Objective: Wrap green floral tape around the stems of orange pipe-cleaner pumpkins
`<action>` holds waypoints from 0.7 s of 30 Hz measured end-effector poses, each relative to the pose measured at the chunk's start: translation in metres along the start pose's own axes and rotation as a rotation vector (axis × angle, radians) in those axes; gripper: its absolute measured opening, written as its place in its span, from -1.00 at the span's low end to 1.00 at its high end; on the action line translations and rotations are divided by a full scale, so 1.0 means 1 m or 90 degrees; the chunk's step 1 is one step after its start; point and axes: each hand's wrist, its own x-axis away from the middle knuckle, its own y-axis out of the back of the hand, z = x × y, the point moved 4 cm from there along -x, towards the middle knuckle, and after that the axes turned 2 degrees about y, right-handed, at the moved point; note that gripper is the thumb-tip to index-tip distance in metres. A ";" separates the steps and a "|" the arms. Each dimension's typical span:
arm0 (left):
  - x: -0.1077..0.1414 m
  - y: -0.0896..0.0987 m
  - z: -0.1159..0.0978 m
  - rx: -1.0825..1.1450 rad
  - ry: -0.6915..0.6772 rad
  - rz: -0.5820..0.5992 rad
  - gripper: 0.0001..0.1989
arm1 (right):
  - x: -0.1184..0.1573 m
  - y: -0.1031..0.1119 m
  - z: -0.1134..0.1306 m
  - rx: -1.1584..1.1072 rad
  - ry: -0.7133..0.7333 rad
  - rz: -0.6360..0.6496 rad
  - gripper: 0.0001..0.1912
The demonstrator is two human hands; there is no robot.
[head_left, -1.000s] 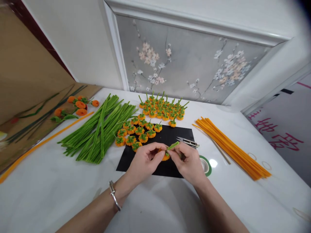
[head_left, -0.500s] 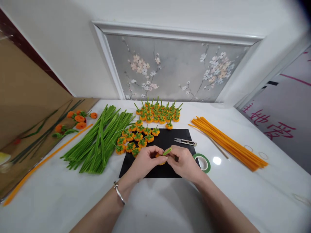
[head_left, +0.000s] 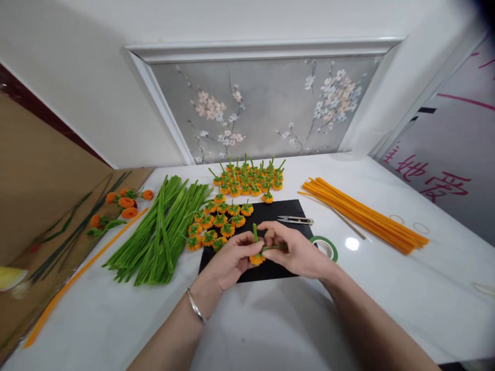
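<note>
My left hand (head_left: pixel 235 257) is closed on a small orange pipe-cleaner pumpkin (head_left: pixel 257 259), its green stem (head_left: pixel 255 233) pointing up. My right hand (head_left: pixel 296 250) pinches a dull green strip of tape (head_left: pixel 275 248) against the pumpkin's side near the stem base. Both hands are over a black mat (head_left: pixel 266 273). Thread snips (head_left: pixel 296 220) lie on the mat behind my right hand, and a roll of green tape (head_left: pixel 324 247) rests at its right edge. Left of my hands, several finished pumpkins (head_left: pixel 220 220) with green tops stand on and beside the mat.
More pumpkins with upright stems (head_left: pixel 247 180) crowd the back of the white table (head_left: pixel 240 335). Green pipe cleaners (head_left: pixel 162 232) are piled at left, orange ones (head_left: pixel 363 214) at right. Orange flowers (head_left: pixel 127 202) lie on brown cardboard (head_left: pixel 42 304) at far left.
The pumpkin's stem has turned from slanting toward the right to upright. My right fingers have moved a little right, and the green strip now shows between them. The camera view has shifted slightly.
</note>
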 end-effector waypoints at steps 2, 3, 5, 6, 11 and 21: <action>0.001 0.001 -0.002 -0.022 -0.008 -0.013 -0.77 | 0.002 0.004 -0.002 -0.040 -0.017 0.015 -0.57; 0.001 0.002 -0.004 -0.051 -0.025 -0.021 -0.78 | 0.002 0.006 -0.003 -0.038 -0.024 0.008 -0.61; 0.002 0.002 -0.009 -0.132 -0.081 -0.024 -0.79 | 0.002 0.010 -0.003 -0.006 -0.027 -0.027 -0.70; 0.002 0.001 -0.011 -0.172 -0.112 -0.020 -0.79 | 0.002 0.011 -0.002 0.018 -0.020 -0.044 -0.73; 0.003 -0.003 -0.013 -0.248 -0.147 0.020 -0.76 | 0.001 0.013 0.005 0.144 0.057 -0.115 -0.72; 0.007 -0.005 -0.021 -0.306 -0.263 -0.017 -0.77 | 0.000 0.012 0.004 0.240 0.087 -0.124 -0.70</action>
